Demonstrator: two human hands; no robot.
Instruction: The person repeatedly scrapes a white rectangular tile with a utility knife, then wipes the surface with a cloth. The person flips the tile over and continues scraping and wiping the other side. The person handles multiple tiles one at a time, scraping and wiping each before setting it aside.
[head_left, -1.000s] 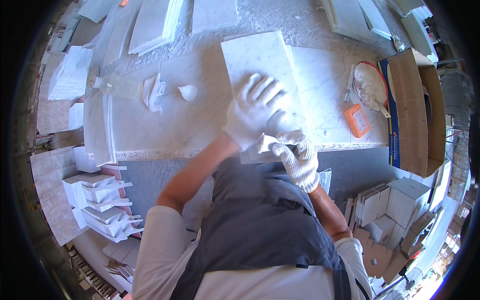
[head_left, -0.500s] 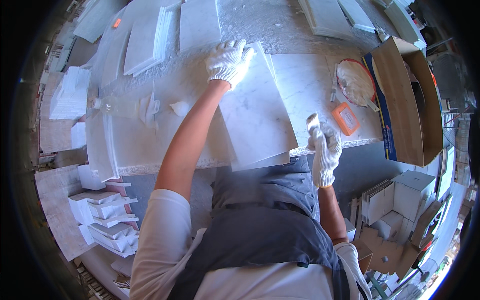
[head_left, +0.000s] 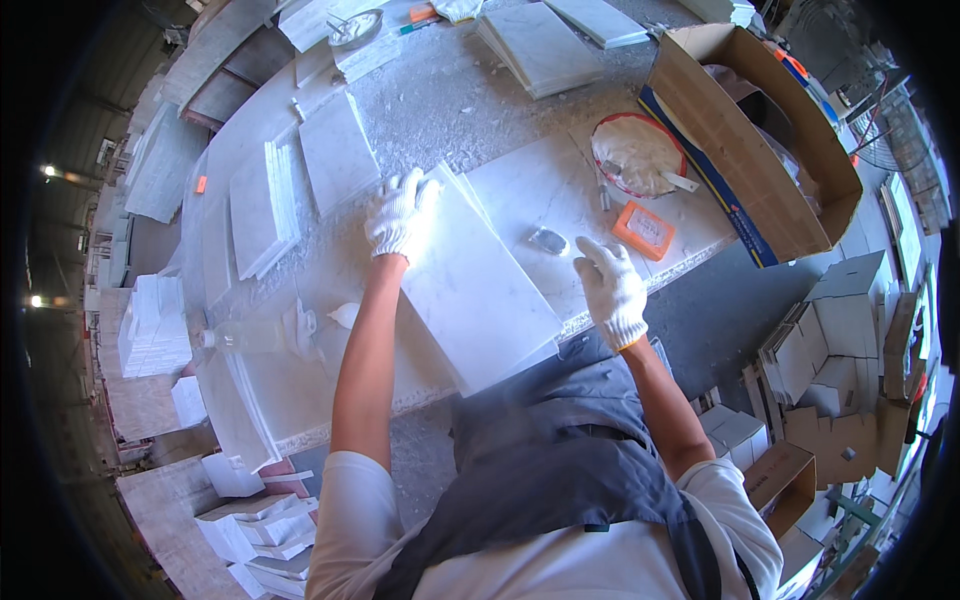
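My left hand (head_left: 402,215), in a white knitted glove, grips the far left corner of a pale marble tile (head_left: 482,295). That tile lies slanted over at least one other tile, their near ends reaching the front edge of the work table. My right hand (head_left: 611,290), gloved too, is beside the tile's right side with fingers apart and holding nothing. Just beyond its fingertips a small grey block (head_left: 548,240) rests on a pale slab. An orange-framed block (head_left: 643,231) lies to the right of that hand.
A red-rimmed bowl (head_left: 596,158) of white paste, with a scraper, stands before an open cardboard box (head_left: 715,140). Tile stacks (head_left: 540,50) occupy the far side, with more tiles (head_left: 265,210) at left. A clear bottle (head_left: 250,337) lies at left.
My right hand has let go of the small grey block, which now lies on the slab, and its fingers have spread. The view has turned; my left hand stays at the tile's far corner.
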